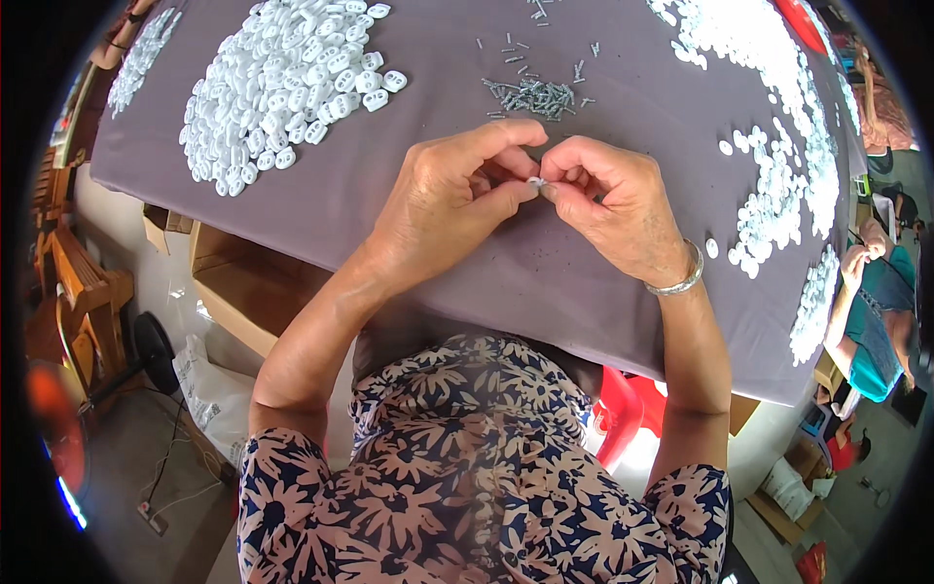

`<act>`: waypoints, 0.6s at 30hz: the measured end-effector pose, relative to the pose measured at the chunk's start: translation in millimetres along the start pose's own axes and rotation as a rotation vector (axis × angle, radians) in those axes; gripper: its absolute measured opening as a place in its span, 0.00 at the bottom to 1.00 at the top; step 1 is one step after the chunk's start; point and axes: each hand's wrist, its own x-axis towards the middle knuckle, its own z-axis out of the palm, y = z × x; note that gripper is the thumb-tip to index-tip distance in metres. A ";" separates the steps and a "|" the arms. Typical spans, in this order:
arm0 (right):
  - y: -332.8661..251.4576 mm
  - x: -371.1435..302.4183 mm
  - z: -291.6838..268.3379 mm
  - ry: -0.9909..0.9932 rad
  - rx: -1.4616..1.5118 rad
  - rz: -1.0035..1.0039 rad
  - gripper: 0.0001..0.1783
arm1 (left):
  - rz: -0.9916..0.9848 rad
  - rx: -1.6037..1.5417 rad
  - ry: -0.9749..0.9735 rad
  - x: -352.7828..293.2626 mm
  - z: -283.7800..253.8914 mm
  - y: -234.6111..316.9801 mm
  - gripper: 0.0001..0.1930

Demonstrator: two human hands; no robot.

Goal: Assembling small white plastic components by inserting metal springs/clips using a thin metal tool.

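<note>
My left hand (452, 185) and my right hand (615, 200) meet over the near part of the cloth-covered table. Both are closed in a pinch on a small white plastic piece (536, 182), mostly covered by the fingertips. A silver bangle circles my right wrist. Just beyond the hands lies a heap of small grey metal springs or pins (535, 97), with several scattered loose. At the far left is a big pile of white plastic pieces (277, 83) with two holes each. Smaller white oval pieces (769, 209) spread along the right side.
A dark mauve cloth (438, 68) covers the table. Below its left edge stands an open cardboard box (233, 302). Red plastic (623, 414) shows under the near edge. Another person in a teal top (880, 331) sits at the right; someone's arm (112, 49) reaches in at far left.
</note>
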 end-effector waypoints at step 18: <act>29.8 -2.2 -72.4 0.217 -0.207 -0.010 0.03 | -0.096 -0.140 0.096 2.2 -7.8 1.9 0.18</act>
